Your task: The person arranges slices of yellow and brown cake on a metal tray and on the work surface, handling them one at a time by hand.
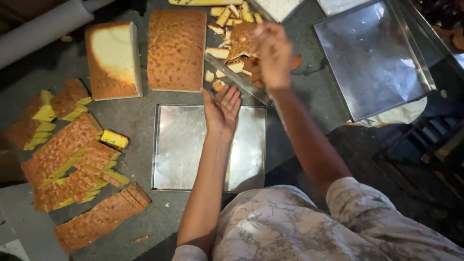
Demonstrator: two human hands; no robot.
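Left hand (pixel 221 110): palm up, fingers (pixel 232 99) spread and loosely extended, holding nothing. It lies over the far edge of a square silver board (pixel 183 150) that rests flat on the dark counter (pixel 140 116).

Right hand (pixel 273 55): raised beyond and to the right of the left fingers, blurred; its fingers (pixel 261 34) are curled together around a brown cake scrap (pixel 241 41), though the exact grip cannot be told.

Long knife (pixel 237 79): lies on the counter just past the left fingertips, running diagonally beneath the right hand.

Heap of cake trimmings (pixel 227 29): pale and brown offcuts directly under and beyond the right fingers, a few small crumbs just beside the left fingertips.

Brown sponge slab (pixel 176 48): rectangular, crust up, beyond and to the left of the left fingers.

Thick sponge block (pixel 113 60): further left, pale cut face showing, just beside the brown slab but apart from it.

Sliced crust strips (pixel 72 159): brown tops with yellow edges, spread in rows well to the left of both hands.

Metal tray (pixel 372 58): empty, tilted, well to the right of the right fingers.
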